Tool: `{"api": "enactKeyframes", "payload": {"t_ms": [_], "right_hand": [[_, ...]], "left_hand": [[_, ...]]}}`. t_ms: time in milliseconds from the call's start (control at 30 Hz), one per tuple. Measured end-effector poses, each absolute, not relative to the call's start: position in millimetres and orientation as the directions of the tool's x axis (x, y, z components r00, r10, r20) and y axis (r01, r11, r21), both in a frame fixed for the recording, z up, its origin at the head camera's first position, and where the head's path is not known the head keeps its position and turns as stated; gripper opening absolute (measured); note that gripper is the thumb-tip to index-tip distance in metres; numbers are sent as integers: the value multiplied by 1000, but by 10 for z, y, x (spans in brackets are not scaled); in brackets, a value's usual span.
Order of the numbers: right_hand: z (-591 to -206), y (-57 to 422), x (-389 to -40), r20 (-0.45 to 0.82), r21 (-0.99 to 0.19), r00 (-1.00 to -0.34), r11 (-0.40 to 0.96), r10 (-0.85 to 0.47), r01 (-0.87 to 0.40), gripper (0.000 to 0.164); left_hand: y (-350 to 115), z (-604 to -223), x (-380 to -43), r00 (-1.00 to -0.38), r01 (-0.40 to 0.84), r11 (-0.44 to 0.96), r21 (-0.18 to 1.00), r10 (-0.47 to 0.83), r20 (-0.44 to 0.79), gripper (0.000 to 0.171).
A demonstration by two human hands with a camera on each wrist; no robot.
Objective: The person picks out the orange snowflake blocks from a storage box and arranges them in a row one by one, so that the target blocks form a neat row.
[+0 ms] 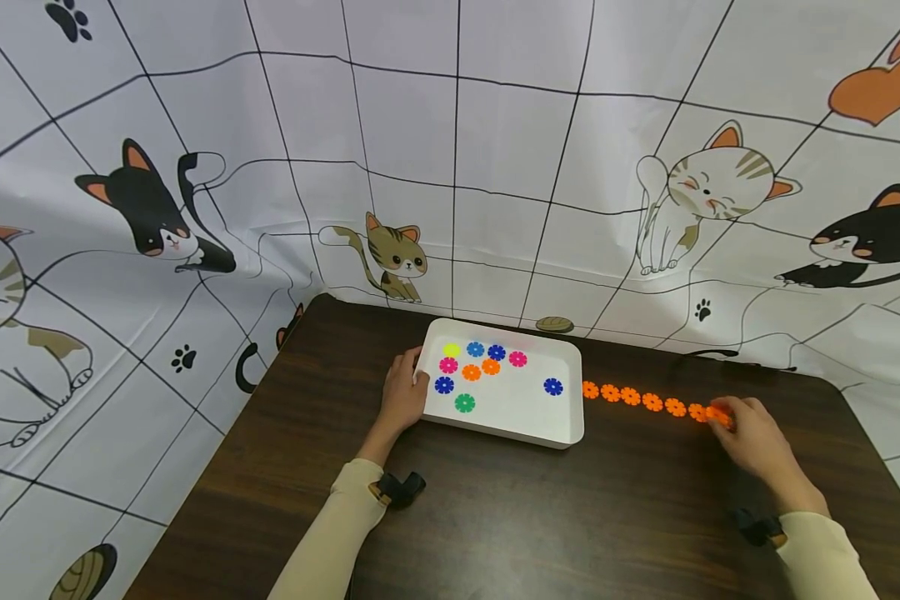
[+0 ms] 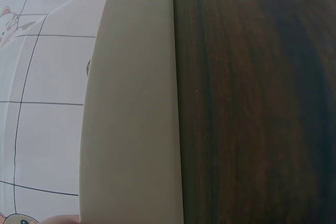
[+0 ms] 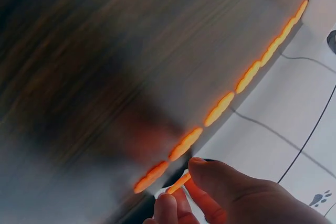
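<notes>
In the head view my left hand (image 1: 405, 388) holds the left edge of a shallow white tray (image 1: 510, 423), its thumb at the rim. The tray's side wall (image 2: 131, 98) fills much of the left wrist view. Several flower-shaped plastic discs lie in the tray, among them a green disc (image 1: 465, 403) and a lone blue disc (image 1: 552, 387). My right hand (image 1: 756, 437) pinches an orange flower-shaped disc (image 3: 179, 183) between thumb and fingers, close above the near end of a row of orange discs (image 1: 652, 402). That row runs rightward from the tray.
The dark wooden table (image 1: 510, 517) reaches back to a white cloth wall (image 1: 510, 125) printed with cats and grid lines. Dark wrist cameras sit on both wrists, below the cream sleeves (image 1: 330, 525).
</notes>
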State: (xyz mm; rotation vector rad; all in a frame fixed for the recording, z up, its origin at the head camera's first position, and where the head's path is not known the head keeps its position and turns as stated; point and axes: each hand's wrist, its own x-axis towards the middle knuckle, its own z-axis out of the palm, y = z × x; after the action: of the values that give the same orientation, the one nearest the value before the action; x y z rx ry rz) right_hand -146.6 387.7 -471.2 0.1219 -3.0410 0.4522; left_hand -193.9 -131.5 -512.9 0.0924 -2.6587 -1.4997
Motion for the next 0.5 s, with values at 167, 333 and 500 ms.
{"api": "enactKeyframes", "payload": {"t_ms": [167, 333, 500], "right_hand": [[-4710, 3970, -1467, 66, -281, -997, 957, -50, -67, 38], [-4713, 4056, -1459, 53, -274, -998, 960, -42, -55, 39], [-4716, 4151, -1458, 89, -261, -995, 962, -53, -75, 34]], "left_hand": [[-1311, -5125, -1938, -994, -11, 514, 858, -98, 46, 49], [-1313, -5128, -1942, -995, -14, 518, 855, -96, 42, 49], [-1318, -5134, -1944, -994, -19, 518, 855, -98, 37, 49]]}}
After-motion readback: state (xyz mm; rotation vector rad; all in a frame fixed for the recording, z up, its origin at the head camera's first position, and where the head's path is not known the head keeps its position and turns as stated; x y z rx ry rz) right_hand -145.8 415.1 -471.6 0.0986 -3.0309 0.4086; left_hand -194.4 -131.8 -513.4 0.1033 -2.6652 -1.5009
